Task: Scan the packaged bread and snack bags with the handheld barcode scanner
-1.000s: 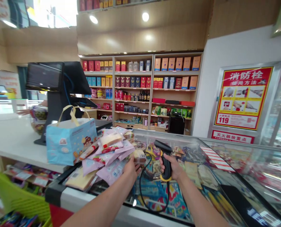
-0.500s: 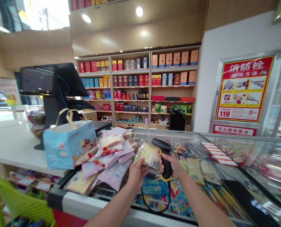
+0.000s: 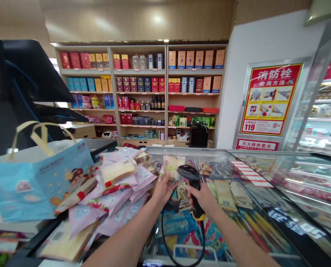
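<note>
"What's biggest here?"
"A glass-topped freezer [image 3: 210, 151], with pink packets [image 3: 118, 196] heaped at its edge."
"And the hands?"
"The right hand [image 3: 203, 196] grips a black barcode scanner [image 3: 193, 185]; the left hand [image 3: 162, 189] is open, fingers against a clear packet [image 3: 171, 167]."

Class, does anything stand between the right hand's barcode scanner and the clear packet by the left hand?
Nothing visible: the packet sits right behind the scanner's head; its black cable hangs below.
</note>
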Motion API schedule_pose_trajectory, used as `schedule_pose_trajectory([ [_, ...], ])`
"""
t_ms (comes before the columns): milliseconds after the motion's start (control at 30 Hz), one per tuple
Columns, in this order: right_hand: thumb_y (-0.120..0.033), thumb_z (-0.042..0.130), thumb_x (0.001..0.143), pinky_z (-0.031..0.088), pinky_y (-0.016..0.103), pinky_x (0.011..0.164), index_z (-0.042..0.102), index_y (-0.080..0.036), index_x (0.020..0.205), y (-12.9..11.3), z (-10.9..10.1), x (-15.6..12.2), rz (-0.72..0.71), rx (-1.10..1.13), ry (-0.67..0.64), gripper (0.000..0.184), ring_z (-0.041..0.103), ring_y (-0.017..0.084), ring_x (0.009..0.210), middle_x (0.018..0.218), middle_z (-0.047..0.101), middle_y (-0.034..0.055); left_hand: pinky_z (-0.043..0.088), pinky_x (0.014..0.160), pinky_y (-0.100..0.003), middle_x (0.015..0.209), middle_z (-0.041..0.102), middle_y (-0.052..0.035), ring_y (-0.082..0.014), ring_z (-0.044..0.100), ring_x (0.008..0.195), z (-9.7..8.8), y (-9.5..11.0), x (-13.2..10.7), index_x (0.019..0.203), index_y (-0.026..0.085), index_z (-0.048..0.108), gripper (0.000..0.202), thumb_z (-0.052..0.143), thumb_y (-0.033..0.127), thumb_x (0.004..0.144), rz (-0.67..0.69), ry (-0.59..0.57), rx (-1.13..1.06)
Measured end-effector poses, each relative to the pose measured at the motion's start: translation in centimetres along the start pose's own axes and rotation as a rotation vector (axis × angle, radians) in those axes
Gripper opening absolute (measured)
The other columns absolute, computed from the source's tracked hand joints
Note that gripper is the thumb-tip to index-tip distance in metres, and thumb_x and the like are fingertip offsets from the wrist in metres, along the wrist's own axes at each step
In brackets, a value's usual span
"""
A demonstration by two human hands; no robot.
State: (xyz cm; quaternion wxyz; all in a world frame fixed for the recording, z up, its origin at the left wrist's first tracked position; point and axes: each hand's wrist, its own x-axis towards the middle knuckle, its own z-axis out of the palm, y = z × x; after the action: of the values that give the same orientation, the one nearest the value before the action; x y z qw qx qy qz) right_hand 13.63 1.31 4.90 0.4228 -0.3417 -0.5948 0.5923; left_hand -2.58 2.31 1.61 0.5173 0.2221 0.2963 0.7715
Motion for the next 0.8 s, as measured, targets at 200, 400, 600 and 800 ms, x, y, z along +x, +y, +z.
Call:
schedule_pose_trajectory([
  [200,-0.053,0.075,0.062,0.044,0.024,0.036,0.053,-0.018,0.074,0.4,-1.1,0.5,-0.005,0.056,0.057,0.043,0.049,0.01,0.035,0.049,0.055,-0.0047,0.051,0.059,-0.022,0.084,0.068,-0.0004,-0.0111,0.063,0.068,0.2,-0.1,0.0,0.092,0.018,0.059,0.041,0.082,0.031,0.06,-0.05,-0.005,0.127],
  [400,-0.046,0.079,0.059,0.046,0.025,0.036,0.06,-0.017,0.083,1.4,-1.1,1.0,0.054,0.091,0.129,0.042,0.061,0.017,0.045,0.057,0.064,0.0002,0.052,0.059,-0.025,0.087,0.067,-0.0021,-0.0146,0.064,0.068,0.1,1.8,-0.5,0.104,0.02,0.057,0.063,0.085,0.026,0.048,0.032,-0.035,0.317],
  [600,-0.036,0.082,0.061,0.052,0.025,0.041,0.067,-0.017,0.088,1.1,-1.9,0.9,0.136,0.275,0.046,0.037,0.071,0.023,0.068,0.081,0.072,0.0057,0.054,0.066,-0.033,0.094,0.066,-0.0043,-0.0178,0.065,0.07,-0.3,3.5,-0.9,0.1,0.02,0.056,0.057,0.08,0.015,0.049,-0.059,-0.144,0.397],
  [800,-0.036,0.083,0.058,0.055,0.025,0.046,0.068,-0.016,0.088,2.0,-2.0,1.4,0.114,0.356,-0.023,0.039,0.071,0.022,0.068,0.086,0.073,0.0083,0.052,0.071,-0.029,0.088,0.07,-0.006,-0.0214,0.066,0.08,-1.2,3.9,-0.4,0.091,0.016,0.064,0.047,0.077,0.004,0.048,-0.118,-0.212,0.603],
])
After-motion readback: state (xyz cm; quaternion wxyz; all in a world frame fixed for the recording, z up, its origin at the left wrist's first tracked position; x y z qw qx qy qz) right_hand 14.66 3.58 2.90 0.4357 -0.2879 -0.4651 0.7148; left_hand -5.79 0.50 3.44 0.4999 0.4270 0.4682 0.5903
